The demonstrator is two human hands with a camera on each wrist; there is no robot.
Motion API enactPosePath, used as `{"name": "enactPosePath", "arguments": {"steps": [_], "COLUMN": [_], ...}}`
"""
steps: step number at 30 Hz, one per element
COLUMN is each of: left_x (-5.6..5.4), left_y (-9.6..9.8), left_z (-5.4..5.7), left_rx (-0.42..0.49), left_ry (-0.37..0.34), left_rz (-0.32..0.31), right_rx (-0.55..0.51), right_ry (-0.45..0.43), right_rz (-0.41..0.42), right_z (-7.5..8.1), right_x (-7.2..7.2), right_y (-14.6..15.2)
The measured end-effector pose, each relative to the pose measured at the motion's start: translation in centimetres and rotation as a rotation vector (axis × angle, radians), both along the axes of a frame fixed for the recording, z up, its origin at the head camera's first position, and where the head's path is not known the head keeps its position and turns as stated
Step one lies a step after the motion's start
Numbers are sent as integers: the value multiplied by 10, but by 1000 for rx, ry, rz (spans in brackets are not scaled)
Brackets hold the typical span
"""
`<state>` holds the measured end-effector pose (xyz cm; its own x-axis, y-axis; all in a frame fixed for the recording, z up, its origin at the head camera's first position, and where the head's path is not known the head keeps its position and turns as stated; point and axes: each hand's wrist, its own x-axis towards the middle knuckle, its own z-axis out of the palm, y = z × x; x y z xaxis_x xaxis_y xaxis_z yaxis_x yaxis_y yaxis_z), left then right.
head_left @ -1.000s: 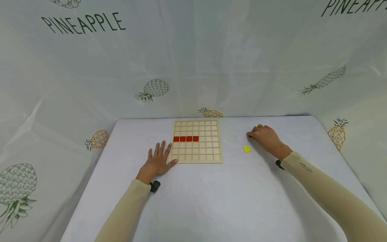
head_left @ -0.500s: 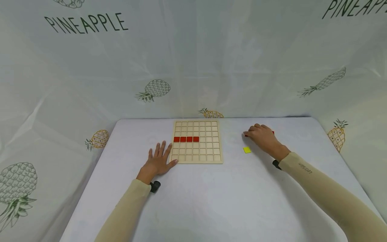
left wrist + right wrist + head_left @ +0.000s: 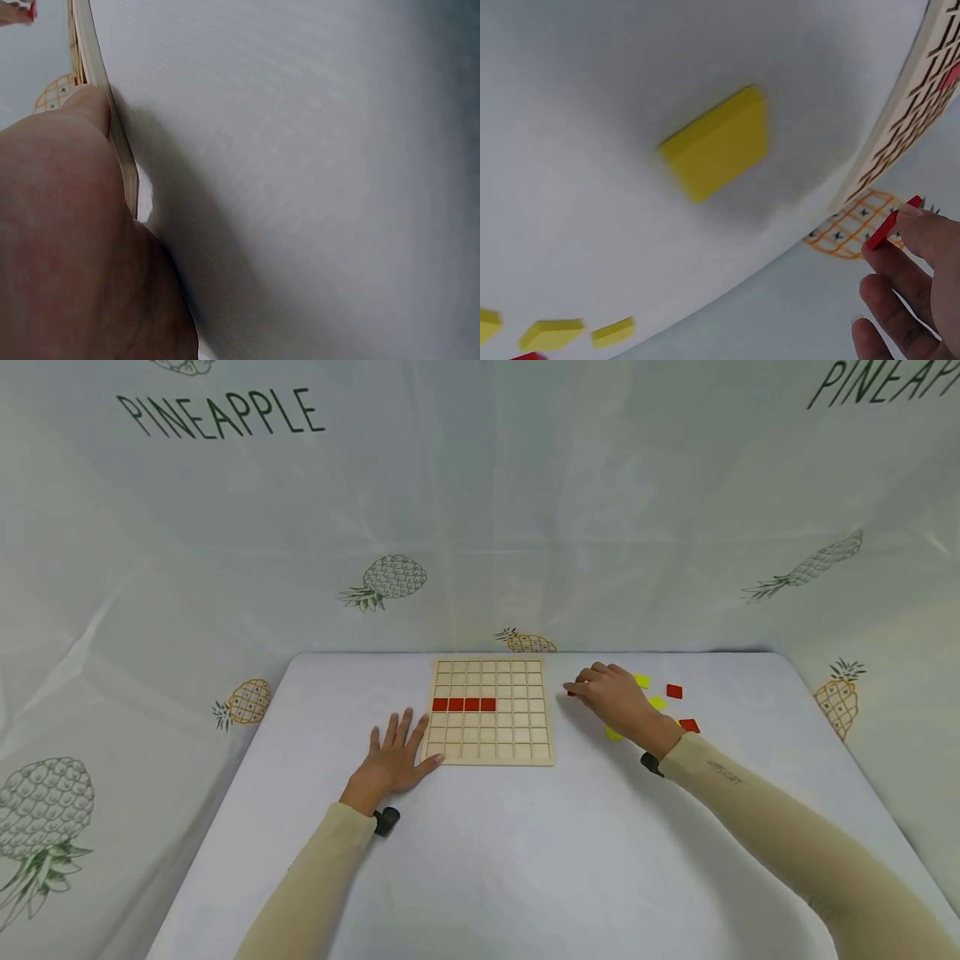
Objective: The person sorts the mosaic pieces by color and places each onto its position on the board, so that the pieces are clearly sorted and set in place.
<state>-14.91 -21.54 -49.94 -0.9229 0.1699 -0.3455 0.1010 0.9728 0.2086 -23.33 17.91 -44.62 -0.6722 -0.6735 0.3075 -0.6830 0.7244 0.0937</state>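
Observation:
A wooden grid board [image 3: 517, 752] lies on the white table, with a row of red square tiles [image 3: 472, 704] set in cells from its left side. My left hand [image 3: 386, 768] rests flat with spread fingers at the board's left edge, thumb touching its front corner. Right of the board, my right hand [image 3: 618, 697] pinches a red tile [image 3: 892, 223] between thumb and finger, held above the table. Beneath that wrist lies a yellow tile [image 3: 720, 146], seen large in the right wrist view.
Loose yellow tiles [image 3: 657, 702] and red tiles [image 3: 674, 691] lie scattered on the table right of the right hand. Behind the table's [image 3: 480, 860] far edge hangs a pale curtain [image 3: 480, 510] printed with pineapples.
My right hand has moved left toward the board with the red tile, uncovering several tiles behind it. The left hand stays at the board's edge.

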Motion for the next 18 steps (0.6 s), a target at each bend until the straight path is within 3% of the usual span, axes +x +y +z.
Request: {"name": "enactPosePath", "arguments": {"steps": [18], "left_x": [-2], "left_y": [0], "left_z": [4], "left_rx": [18], "left_ry": [-33], "left_rz": [0], "right_rx": [-28], "right_ry": [-19], "right_rz": [69], "right_z": [-5], "right_x": [-4], "right_y": [-53]}}
